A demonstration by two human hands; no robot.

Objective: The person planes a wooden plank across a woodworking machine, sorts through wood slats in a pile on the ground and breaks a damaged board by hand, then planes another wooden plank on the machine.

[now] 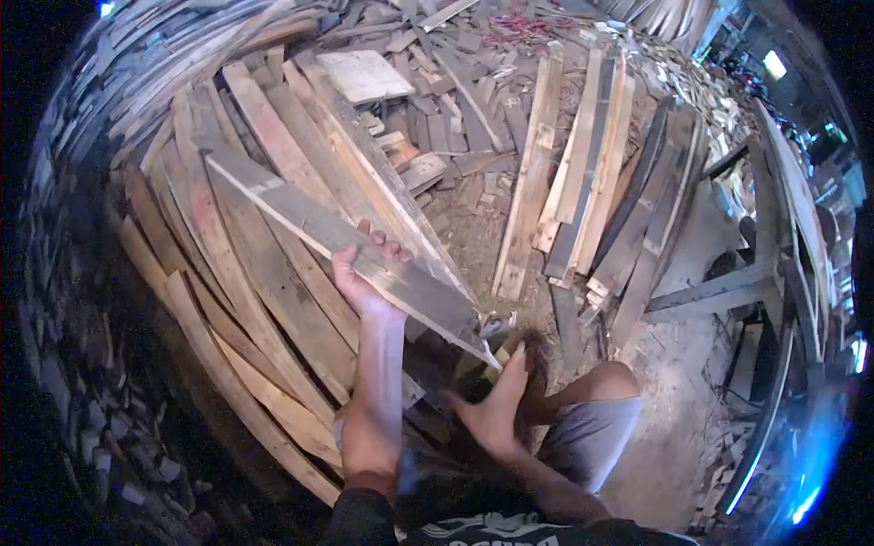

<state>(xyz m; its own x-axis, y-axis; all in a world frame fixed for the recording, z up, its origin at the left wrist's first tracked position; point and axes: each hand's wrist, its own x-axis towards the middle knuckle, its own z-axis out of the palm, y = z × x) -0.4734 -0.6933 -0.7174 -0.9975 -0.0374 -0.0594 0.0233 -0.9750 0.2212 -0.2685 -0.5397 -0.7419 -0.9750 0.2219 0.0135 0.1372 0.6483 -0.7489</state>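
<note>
A long grey-brown wooden plank (314, 217) slants from the upper left down toward my right hand. My left hand (369, 268) is wrapped round it below the middle, with thumb on the near edge and fingertips over the far one. The plank's lower end narrows to a pale, angled tip. Just below that tip is my right hand (494, 400), its thumb and index finger spread wide apart. I see nothing held in it, though its other fingers are partly hidden. Whether it touches the plank I cannot tell.
Long boards (259, 273) lie in a layered pile under and left of the plank. More boards (583, 173) lie ahead on the right. Offcuts (446, 127) litter the floor beyond. A wooden frame (719, 291) stands at right. My bent knee (612, 382) is beside my right arm.
</note>
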